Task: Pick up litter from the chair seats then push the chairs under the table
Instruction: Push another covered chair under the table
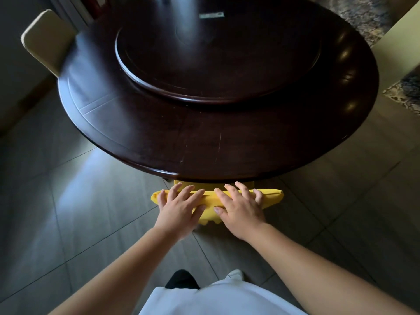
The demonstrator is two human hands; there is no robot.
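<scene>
Left hand (179, 208) and right hand (241, 208) lie spread flat, side by side, on the top rail of the yellow fabric-covered chair (272, 196), its seat largely under the round dark wooden table (204, 137); recommend even, square pressure from both palms to finish.

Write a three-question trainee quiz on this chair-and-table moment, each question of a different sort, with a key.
1. True or false: both hands rest on top of the yellow chair back.
2. Multiple choice: where is the yellow chair's seat? A) out in the open on the floor B) hidden under the round dark table C) on the tabletop
3. Short answer: what stands at the table's far left edge?

Key:
1. True: the left hand and the right hand lie flat, fingers spread, side by side.
2. B
3. A beige chair.
</scene>
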